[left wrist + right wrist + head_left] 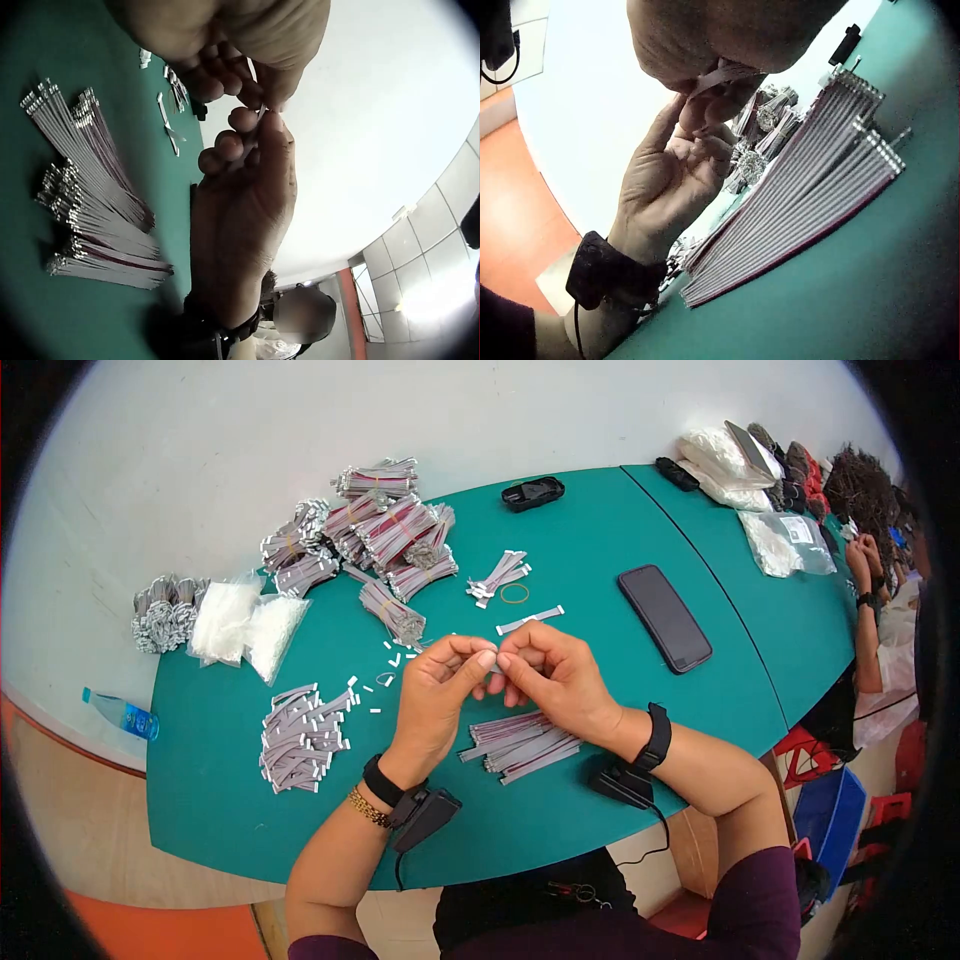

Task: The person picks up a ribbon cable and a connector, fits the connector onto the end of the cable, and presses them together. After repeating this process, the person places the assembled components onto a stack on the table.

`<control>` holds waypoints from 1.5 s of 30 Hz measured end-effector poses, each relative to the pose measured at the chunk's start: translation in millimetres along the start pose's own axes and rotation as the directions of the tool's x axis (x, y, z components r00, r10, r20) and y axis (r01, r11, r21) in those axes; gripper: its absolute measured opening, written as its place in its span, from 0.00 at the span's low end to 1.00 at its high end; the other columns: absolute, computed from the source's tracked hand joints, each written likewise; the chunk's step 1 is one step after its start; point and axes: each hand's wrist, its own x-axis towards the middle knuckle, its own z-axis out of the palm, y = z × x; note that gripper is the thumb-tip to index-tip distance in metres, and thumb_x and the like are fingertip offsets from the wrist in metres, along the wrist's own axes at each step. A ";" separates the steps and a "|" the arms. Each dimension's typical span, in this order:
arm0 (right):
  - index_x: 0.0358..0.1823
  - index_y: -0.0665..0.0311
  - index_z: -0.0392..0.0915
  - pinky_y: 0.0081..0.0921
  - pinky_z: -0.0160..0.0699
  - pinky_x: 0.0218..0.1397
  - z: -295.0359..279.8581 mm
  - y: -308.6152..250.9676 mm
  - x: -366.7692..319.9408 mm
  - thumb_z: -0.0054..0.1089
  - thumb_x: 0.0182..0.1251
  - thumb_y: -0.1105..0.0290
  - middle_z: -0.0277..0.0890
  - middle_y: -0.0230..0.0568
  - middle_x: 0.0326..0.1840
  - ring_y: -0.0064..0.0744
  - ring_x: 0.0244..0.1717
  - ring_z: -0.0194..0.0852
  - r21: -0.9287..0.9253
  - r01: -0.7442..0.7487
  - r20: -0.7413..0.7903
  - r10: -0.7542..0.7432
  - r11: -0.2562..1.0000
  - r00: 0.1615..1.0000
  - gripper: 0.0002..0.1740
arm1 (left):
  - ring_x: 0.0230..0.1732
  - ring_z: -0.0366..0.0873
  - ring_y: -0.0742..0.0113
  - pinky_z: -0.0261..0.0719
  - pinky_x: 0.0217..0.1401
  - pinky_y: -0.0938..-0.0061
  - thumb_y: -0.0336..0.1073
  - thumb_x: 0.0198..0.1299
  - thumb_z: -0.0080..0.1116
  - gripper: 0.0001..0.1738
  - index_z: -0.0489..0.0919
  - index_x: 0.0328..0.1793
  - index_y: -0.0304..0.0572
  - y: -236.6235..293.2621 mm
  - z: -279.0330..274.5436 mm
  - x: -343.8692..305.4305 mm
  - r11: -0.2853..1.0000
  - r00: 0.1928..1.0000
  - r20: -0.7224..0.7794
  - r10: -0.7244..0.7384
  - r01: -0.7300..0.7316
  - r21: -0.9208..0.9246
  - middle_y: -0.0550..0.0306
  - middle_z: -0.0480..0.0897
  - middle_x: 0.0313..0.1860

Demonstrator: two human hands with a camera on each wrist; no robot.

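Observation:
Both hands meet fingertip to fingertip over the green table. My left hand (432, 685) and my right hand (565, 678) pinch a short grey ribbon cable (724, 77) between thumbs and fingers. Most of that cable is hidden by the fingers; part of it runs across the right palm in the left wrist view. Below the right hand lies a fanned row of ribbon cables (522, 746) with metal-tipped ends. Just beyond the fingertips is a single ribbon cable (530, 620) with white connectors at its ends. Loose white connectors (394, 659) are scattered beside the left hand.
A heap of connector-ended cables (303, 738) lies left. Banded cable bundles (395, 530) and bags of white connectors (245, 625) stand farther back. A phone (664, 618) is at right, a rubber band (514, 593) mid-table, a bottle (122, 714) at the left edge. Another person's hands (866, 560) work far right.

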 end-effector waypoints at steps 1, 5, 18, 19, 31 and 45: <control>0.36 0.66 0.70 0.14 0.70 0.26 0.0 -0.4 0.2 0.51 0.69 0.74 0.77 0.33 0.26 0.16 0.24 0.72 -0.001 -0.004 -0.003 0.004 1.000 1.000 0.04 | 0.31 0.73 0.76 0.68 0.33 0.83 0.31 0.63 0.56 0.06 0.77 0.43 0.38 0.1 -0.5 0.2 1.000 1.000 0.004 0.008 -0.008 0.018 0.61 0.79 0.33; 0.36 0.67 0.71 0.14 0.71 0.26 0.4 1.2 -0.1 0.52 0.69 0.74 0.77 0.33 0.26 0.16 0.24 0.72 -0.015 0.005 -0.006 -0.005 1.000 1.000 0.04 | 0.30 0.72 0.80 0.67 0.31 0.84 0.32 0.62 0.58 0.06 0.79 0.41 0.37 0.1 1.1 -0.1 0.996 0.998 -0.035 0.058 -0.055 0.076 0.64 0.80 0.32; 0.36 0.66 0.73 0.14 0.69 0.30 -2.1 -2.2 2.1 0.54 0.68 0.72 0.75 0.31 0.28 0.15 0.26 0.70 0.009 -0.020 -0.007 0.020 1.000 1.000 0.05 | 0.32 0.72 0.78 0.68 0.33 0.83 0.34 0.64 0.55 0.07 0.78 0.42 0.39 1.1 0.3 -0.5 0.999 1.000 -0.020 -0.008 0.008 0.043 0.63 0.79 0.34; 0.35 0.66 0.72 0.14 0.69 0.30 -2.6 -2.1 2.4 0.54 0.68 0.72 0.75 0.32 0.27 0.15 0.26 0.70 0.015 -0.022 -0.004 0.022 1.000 1.000 0.05 | 0.33 0.73 0.77 0.68 0.34 0.83 0.34 0.65 0.54 0.07 0.77 0.43 0.39 1.1 -1.2 0.1 0.999 1.000 -0.007 -0.028 0.028 0.043 0.63 0.79 0.34; 0.35 0.67 0.72 0.14 0.71 0.30 -4.8 -1.5 4.3 0.53 0.69 0.72 0.76 0.32 0.27 0.16 0.27 0.72 0.043 -0.038 0.003 0.038 0.998 0.999 0.05 | 0.33 0.72 0.78 0.70 0.34 0.82 0.37 0.66 0.53 0.09 0.77 0.45 0.40 6.3 1.4 -0.3 0.999 0.999 0.011 -0.044 0.044 0.027 0.63 0.78 0.34; 0.35 0.66 0.68 0.15 0.74 0.32 -7.0 -3.9 4.2 0.49 0.70 0.73 0.76 0.33 0.28 0.18 0.29 0.74 0.100 -0.105 0.142 0.090 0.989 0.986 0.05 | 0.27 0.67 0.80 0.64 0.30 0.85 0.41 0.67 0.51 0.11 0.73 0.34 0.44 8.9 -5.0 0.7 0.982 0.974 0.156 -0.165 0.176 -0.061 0.66 0.72 0.25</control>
